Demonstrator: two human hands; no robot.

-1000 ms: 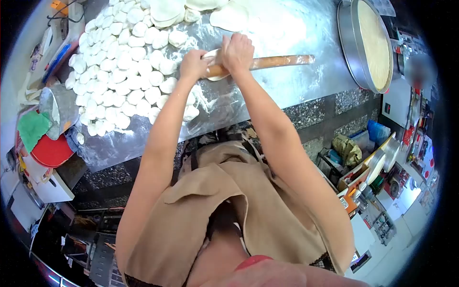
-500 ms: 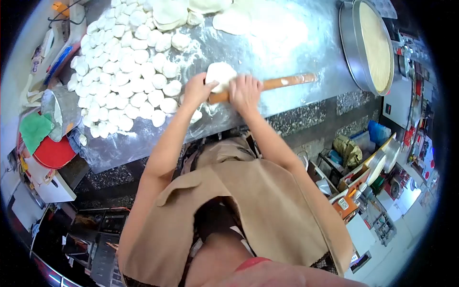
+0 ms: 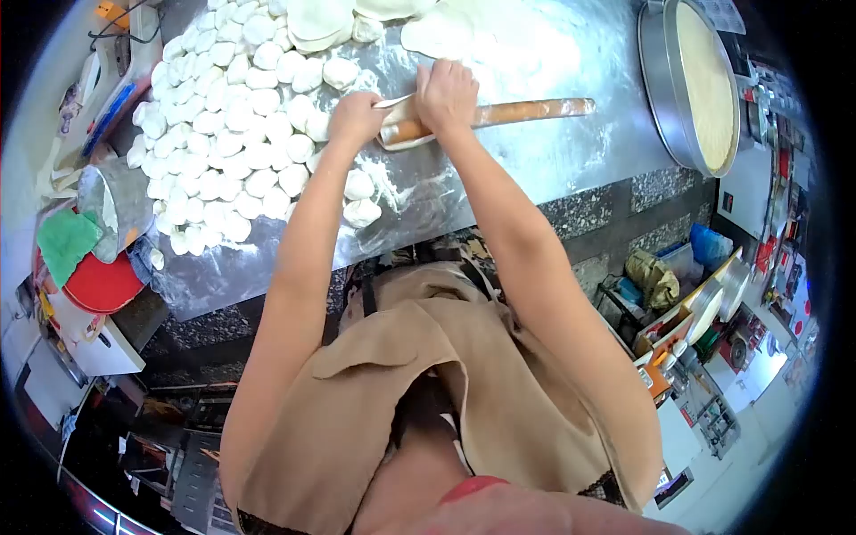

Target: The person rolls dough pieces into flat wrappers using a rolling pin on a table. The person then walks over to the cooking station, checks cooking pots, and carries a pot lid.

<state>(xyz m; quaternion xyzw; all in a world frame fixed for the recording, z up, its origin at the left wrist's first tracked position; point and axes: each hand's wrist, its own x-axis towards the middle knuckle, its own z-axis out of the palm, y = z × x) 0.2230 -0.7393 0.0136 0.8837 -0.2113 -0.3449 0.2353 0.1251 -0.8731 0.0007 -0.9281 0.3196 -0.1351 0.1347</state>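
A wooden rolling pin lies across a flat round of dough on the floured metal table. My right hand is closed over the pin, pressing it on the dough. To its left, my left hand pinches the dough's left edge beside the pin's end. Many small white dough pieces cover the table's left part. Flattened dough rounds are stacked at the far edge, with another flat round beside them.
A large round metal pan with pale dough in it stands at the table's right end. At the left are a metal scoop, a red round lid and a green cloth. Shelves with a blue bag stand at the lower right.
Since half a second ago, both hands and the rolling pin have moved away from my body, up onto the dough. The dough is now mostly beneath the pin and my right hand.
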